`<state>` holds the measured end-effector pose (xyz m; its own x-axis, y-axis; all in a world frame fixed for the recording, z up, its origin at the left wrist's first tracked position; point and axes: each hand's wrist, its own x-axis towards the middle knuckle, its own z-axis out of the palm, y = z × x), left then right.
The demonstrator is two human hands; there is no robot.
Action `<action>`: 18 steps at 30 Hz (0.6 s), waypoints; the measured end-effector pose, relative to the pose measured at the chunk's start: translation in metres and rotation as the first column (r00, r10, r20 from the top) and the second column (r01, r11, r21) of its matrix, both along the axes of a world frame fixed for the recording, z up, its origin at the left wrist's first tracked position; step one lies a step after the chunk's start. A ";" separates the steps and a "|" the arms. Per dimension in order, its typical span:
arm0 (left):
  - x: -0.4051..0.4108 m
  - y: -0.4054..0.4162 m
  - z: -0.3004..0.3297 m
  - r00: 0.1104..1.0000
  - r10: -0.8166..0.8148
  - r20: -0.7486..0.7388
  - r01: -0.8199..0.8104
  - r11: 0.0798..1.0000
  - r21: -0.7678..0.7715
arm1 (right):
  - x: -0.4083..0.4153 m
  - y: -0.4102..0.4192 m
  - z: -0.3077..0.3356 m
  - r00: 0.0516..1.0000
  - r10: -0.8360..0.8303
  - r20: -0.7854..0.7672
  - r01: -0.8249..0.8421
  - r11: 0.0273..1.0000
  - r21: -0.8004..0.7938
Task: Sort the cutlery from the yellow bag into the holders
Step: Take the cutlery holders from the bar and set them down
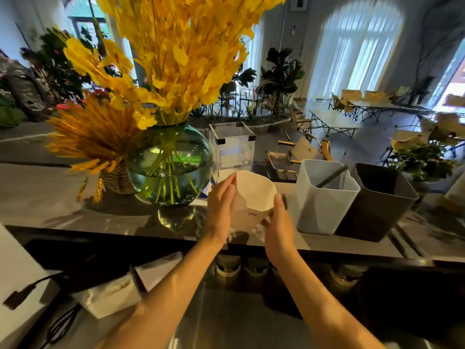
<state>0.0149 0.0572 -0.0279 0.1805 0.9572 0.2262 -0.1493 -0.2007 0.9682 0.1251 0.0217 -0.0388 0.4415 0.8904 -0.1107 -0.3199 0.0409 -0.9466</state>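
Note:
A white holder (254, 192) stands slightly tilted on the counter (63, 205), its open top facing me and nothing visible inside. My left hand (219, 210) presses flat against its left side with straight fingers. My right hand (279, 222) grips its lower right side, thumb up along the rim. To the right stands a pale grey holder (324, 212) with one dark utensil handle (332, 176) leaning in it. A dark grey holder (377, 215) touches it further right. No yellow bag is in view.
A round glass vase (171, 167) of yellow flowers stands just left of my hands, with a wicker basket of wheat (115, 178) beyond it. A clear acrylic box (231, 147) sits behind the white holder. Below the counter are jars (229, 268) and a white box (108, 295).

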 end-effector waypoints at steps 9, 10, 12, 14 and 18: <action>-0.073 -0.038 0.001 0.996 -0.090 0.021 0.093 0.977 -0.194 | -0.066 -0.043 0.007 0.987 0.144 0.075 -0.148 0.987 0.063; -0.080 -0.043 0.000 0.996 -0.077 0.037 0.083 0.968 -0.237 | -0.072 -0.049 0.006 0.987 0.156 0.050 -0.159 0.986 0.058; -0.095 -0.051 -0.004 0.995 0.025 0.098 0.011 0.937 -0.349 | -0.081 -0.058 0.001 0.973 0.230 0.019 -0.231 0.972 0.050; -0.110 -0.057 -0.007 0.978 0.159 0.132 -0.085 0.890 -0.447 | -0.085 -0.064 -0.008 0.941 0.336 0.035 -0.337 0.940 0.049; -0.145 -0.059 -0.018 0.942 0.278 0.190 -0.141 0.838 -0.527 | -0.085 -0.055 -0.016 0.988 0.088 0.130 -0.086 0.996 -0.019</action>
